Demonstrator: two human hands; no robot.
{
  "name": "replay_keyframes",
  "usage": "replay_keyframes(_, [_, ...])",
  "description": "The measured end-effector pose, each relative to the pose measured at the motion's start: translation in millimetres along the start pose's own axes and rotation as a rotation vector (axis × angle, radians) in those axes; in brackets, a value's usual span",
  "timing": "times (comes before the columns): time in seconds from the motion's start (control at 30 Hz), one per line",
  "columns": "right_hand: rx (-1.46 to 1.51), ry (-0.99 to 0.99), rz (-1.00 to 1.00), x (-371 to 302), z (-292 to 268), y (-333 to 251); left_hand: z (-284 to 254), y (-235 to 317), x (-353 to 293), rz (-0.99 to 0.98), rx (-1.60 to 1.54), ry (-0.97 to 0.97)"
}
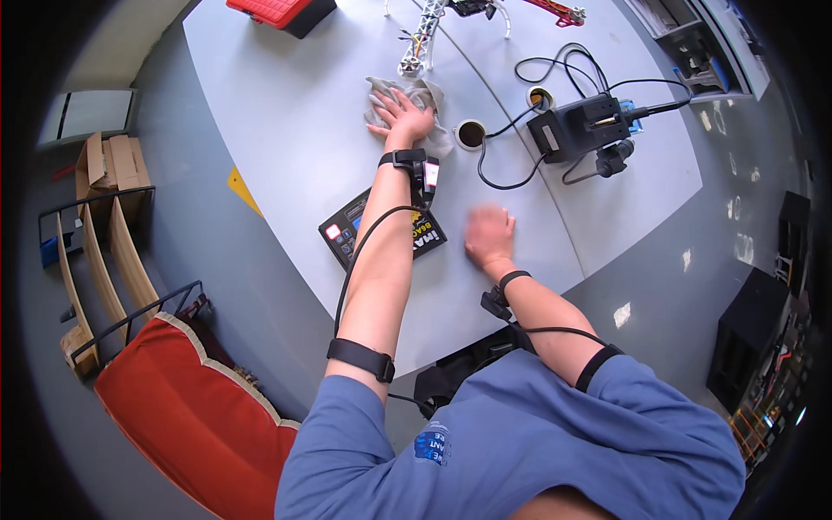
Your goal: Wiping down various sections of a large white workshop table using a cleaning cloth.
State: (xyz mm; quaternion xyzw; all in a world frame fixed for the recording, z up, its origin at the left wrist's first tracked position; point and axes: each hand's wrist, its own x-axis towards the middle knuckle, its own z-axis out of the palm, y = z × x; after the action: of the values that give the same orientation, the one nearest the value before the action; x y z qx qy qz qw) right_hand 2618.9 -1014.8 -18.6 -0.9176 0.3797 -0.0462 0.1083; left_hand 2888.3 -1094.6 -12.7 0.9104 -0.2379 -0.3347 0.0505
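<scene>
My left hand (407,120) lies flat on a crumpled light grey cloth (439,140), its fingers spread over it. Part of the cloth is hidden beneath the palm. Nearer to me, a dark printed box (431,243) lies on the table, partly covered by my left forearm. My right hand (490,236) is right of the box, over the table and smeared by motion; its fingers cannot be made out, and nothing shows in it. Both wrists wear black straps with small devices and cables.
Beyond the cloth stands a white-and-red multirotor drone frame (425,39). A red and black case (290,13) sits far left. Right of the cloth are a round white-rimmed piece (471,134) with a dark middle, and a black device (579,128) with loose cables. A seam crosses the grey table (286,130).
</scene>
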Motion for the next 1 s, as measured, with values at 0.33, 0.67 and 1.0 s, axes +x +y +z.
replay_keyframes(0.33, [0.028, -0.003, -0.002, 0, 1, 1, 27, 24, -47, 0.050, -0.041, -0.095])
replay_keyframes(0.67, [0.073, 0.053, -0.003, -3, 6, -1, 48, 27, -72, 0.043, 0.060, -0.168])
replay_keyframes(1.0, [0.269, 0.072, -0.102, 10, -21, -29, 96, -39, -61, 0.045, 0.555, -0.053])
